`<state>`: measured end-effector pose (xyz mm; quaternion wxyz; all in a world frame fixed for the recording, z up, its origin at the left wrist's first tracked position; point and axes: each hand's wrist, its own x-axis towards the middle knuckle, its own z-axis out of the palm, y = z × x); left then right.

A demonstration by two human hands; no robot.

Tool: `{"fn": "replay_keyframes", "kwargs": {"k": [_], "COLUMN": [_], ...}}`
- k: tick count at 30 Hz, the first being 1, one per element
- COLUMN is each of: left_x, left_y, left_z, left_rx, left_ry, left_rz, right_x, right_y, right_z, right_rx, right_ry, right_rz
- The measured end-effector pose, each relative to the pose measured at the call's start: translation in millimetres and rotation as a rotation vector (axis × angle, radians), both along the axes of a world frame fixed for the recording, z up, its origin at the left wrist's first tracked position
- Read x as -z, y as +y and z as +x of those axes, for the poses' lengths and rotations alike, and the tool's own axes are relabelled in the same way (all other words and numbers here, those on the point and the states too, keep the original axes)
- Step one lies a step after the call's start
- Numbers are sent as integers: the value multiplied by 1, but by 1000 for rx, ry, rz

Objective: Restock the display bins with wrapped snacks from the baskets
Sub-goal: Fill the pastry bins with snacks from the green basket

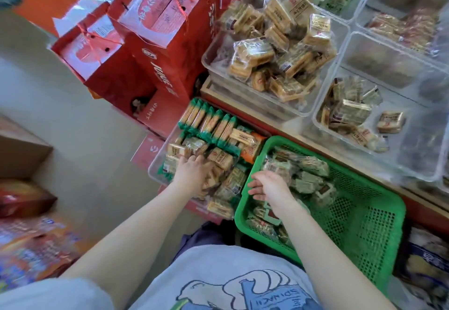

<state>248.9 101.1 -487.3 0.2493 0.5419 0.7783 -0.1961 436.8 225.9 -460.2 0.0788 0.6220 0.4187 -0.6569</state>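
A clear bin (155, 164) low in front of me is packed with tan and green wrapped snacks (218, 125). My left hand (192, 168) lies palm down on that pile, fingertips buried among the packets, so its grip is hidden. To its right stands a green plastic basket (379, 188) holding greenish wrapped snacks (308, 178). My right hand (269, 185) hovers over the basket's left end, fingers loosely curled and apart, nothing in them. Above, a clear display bin (209, 52) is heaped with tan packets, and its neighbour (315, 120) holds only a few.
Red gift boxes (155, 49) are stacked at the left of the display shelf. More clear bins (393, 49) with other snacks fill the upper right. A cardboard box (21, 154) and colourful packages (29, 249) sit on the floor at left.
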Motion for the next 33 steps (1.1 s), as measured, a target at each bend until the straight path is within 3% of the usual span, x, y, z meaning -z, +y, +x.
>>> {"fn": "replay_keyframes", "kwargs": {"k": [4,10,13,16,19,21,23,26,28,31,33], "left_x": [-5,-51,-79,-98,-109,-110,-108,-98,-81,-51,-37], "left_y": [10,28,38,53,76,94,106,106,99,81,65], "left_z": [-6,-9,-2,9,21,28,31,30,28,22,17], "left_rx": [-108,-612,-785,-833,-833,-981,-1113,-1100,-1085,-1026,-951], "left_ry": [-135,-747,-1093,-1256,-1252,-1234,-1236,-1092,-983,-761,-612], "left_rz": [55,189,248,313,349,393,426,420,391,338,321], "right_x": [-4,-33,-51,-75,-98,-109,-117,-124,-118,-102,-91], "right_y": [-8,14,31,48,65,79,92,117,130,133,118], "right_z": [0,-2,-3,4,12,20,29,42,48,41,23], "right_rx": [-31,-105,-18,-211,-364,-277,44,594,751,688,469], "right_ry": [9,38,216,385,357,359,438,554,548,459,377], "right_rz": [-11,157,112,38,99,173,198,245,276,301,313]}}
